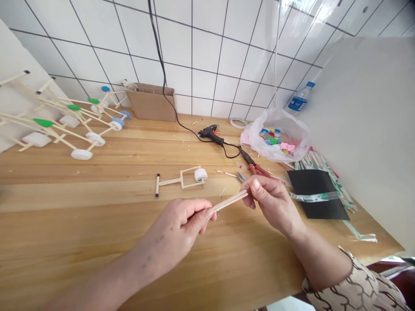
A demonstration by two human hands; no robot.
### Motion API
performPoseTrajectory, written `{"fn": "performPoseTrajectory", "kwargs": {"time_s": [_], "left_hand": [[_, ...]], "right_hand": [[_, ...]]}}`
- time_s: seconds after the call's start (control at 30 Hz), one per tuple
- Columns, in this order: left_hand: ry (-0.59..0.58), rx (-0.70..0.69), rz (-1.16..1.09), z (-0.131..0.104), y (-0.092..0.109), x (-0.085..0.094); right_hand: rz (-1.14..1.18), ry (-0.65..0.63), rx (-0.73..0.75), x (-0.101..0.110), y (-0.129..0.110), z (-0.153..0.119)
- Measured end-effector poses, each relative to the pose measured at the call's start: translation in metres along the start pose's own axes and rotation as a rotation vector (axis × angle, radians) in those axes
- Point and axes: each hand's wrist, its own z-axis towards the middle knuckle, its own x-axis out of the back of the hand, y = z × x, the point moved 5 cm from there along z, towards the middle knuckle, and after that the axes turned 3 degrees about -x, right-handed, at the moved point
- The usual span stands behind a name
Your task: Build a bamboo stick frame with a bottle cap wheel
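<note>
A pair of pale wooden chopsticks (229,201) lies side by side between my two hands, above the table. My left hand (186,220) is closed around one end, the thumb on top. At the other end, the fingertips of my right hand (267,201) pinch the tips. Just beyond them on the table sits a small stick frame (181,178) with a white bottle cap at one end and a black-tipped crossbar at the other. Scissors (240,176) and red-handled pliers (251,162) lie behind my right hand, which partly hides them.
A black glue gun (212,134) with its cord rests mid-table. Several stick-built frames with cap wheels (82,154) stand left, beside a cardboard box (152,103). Right are a bag of caps (275,134), a tape roll (238,123), black sheet (317,190), wrapped chopsticks (319,162) and a water bottle (300,100).
</note>
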Motion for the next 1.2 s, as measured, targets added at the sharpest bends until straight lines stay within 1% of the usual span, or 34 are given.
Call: {"fn": "performPoseTrajectory", "kwargs": {"time_s": [0.07, 0.17, 0.27, 0.33, 0.47, 0.73, 1.0, 1.2], "left_hand": [[0.008, -0.003, 0.001, 0.001, 0.000, 0.001], [0.003, -0.003, 0.003, 0.002, 0.000, 0.002], [-0.012, 0.003, 0.000, 0.002, 0.001, 0.001], [-0.005, 0.001, 0.001, 0.001, 0.001, 0.001], [-0.002, -0.011, 0.009, 0.001, 0.000, 0.000], [-0.012, 0.000, -0.014, 0.002, 0.001, -0.002], [-0.022, 0.002, -0.034, 0.001, 0.002, -0.003], [-0.025, 0.009, -0.037, 0.000, 0.003, -0.004]], "right_hand": [[0.242, -0.005, -0.113, 0.000, 0.008, 0.002], [0.520, -0.109, -0.291, -0.007, 0.016, 0.003], [0.679, -0.234, -0.363, -0.015, 0.014, 0.002], [0.736, -0.265, -0.386, -0.018, 0.013, 0.001], [0.798, -0.273, -0.425, -0.021, 0.014, -0.001], [0.821, -0.266, -0.420, -0.022, 0.015, -0.001], [0.791, -0.239, -0.449, -0.020, 0.013, -0.001], [0.773, -0.252, -0.445, -0.018, 0.015, -0.001]]}}
